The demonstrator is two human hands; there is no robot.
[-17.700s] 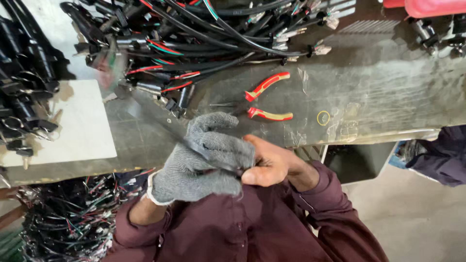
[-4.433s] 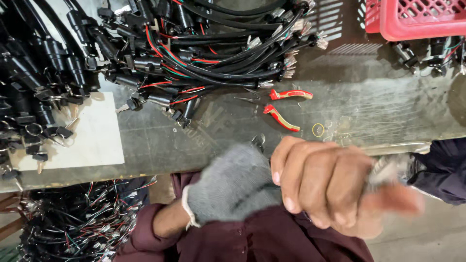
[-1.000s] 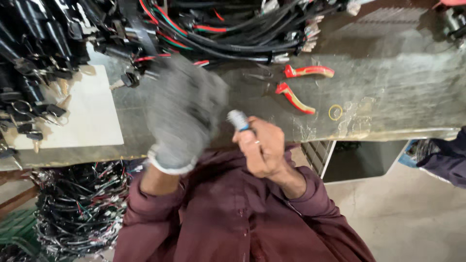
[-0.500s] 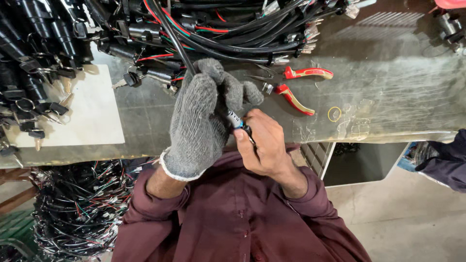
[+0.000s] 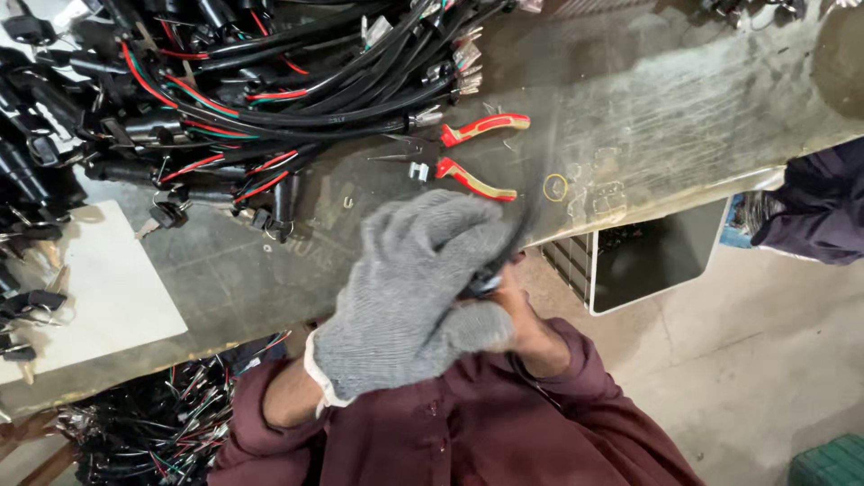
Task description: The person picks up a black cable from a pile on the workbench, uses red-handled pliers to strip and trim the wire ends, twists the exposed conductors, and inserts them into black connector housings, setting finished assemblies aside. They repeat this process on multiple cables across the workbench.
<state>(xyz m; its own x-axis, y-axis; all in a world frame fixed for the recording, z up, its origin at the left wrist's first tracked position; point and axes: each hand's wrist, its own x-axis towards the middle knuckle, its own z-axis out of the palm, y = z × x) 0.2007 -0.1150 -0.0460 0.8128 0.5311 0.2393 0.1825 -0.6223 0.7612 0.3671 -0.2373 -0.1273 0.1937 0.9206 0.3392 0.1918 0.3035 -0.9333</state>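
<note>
My left hand (image 5: 409,288), in a grey knitted glove, is closed around a thin black cable (image 5: 526,211) and a small dark connector at the near edge of the workbench (image 5: 666,108). My bare right hand (image 5: 522,319) sits just behind the glove, mostly hidden by it, its fingers pinched on the same connector. The cable runs up from my hands, blurred, toward the bench. Pliers with red and yellow handles (image 5: 472,153) lie open on the bench just beyond my hands.
A large heap of black cable harnesses (image 5: 270,81) with red and green wires covers the bench's far left. A white board (image 5: 81,297) lies at the left. More wire bundles (image 5: 153,432) hang below the bench. Another person's dark sleeve (image 5: 810,211) shows at the right.
Both hands have come back from over the bench to its near edge, closer to my body. The gloved hand now covers the right hand and the connector.
</note>
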